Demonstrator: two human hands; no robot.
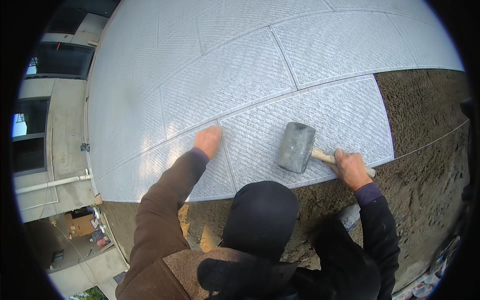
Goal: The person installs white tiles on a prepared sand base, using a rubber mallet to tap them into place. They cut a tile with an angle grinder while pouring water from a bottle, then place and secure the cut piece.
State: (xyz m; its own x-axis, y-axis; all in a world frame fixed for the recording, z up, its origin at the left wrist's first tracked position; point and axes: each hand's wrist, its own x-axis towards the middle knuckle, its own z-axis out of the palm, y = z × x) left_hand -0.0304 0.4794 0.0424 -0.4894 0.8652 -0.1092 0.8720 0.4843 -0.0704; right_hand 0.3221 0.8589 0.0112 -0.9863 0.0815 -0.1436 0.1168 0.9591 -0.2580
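Note:
My right hand (351, 169) is wrapped round the pale wooden handle of a rubber mallet (297, 147). The mallet's dark grey head is over a large grey stone paving slab (325, 120) with a ribbed face; whether it touches the slab, I cannot tell. My left hand (208, 140) is closed at the joint between this slab and the neighbouring slab (190, 172) on its left. Whatever its fingers hold, if anything, is hidden. My dark-clad knee (261, 217) covers part of the near edge of the slabs.
More grey slabs (225, 80) stretch away in rows. Rough brown mortar or soil (425, 105) lies to the right and along the near edge, with a thin pale string line (435, 141) across it. A building wall with windows (65, 115) stands at left, beside a white pipe (55, 184).

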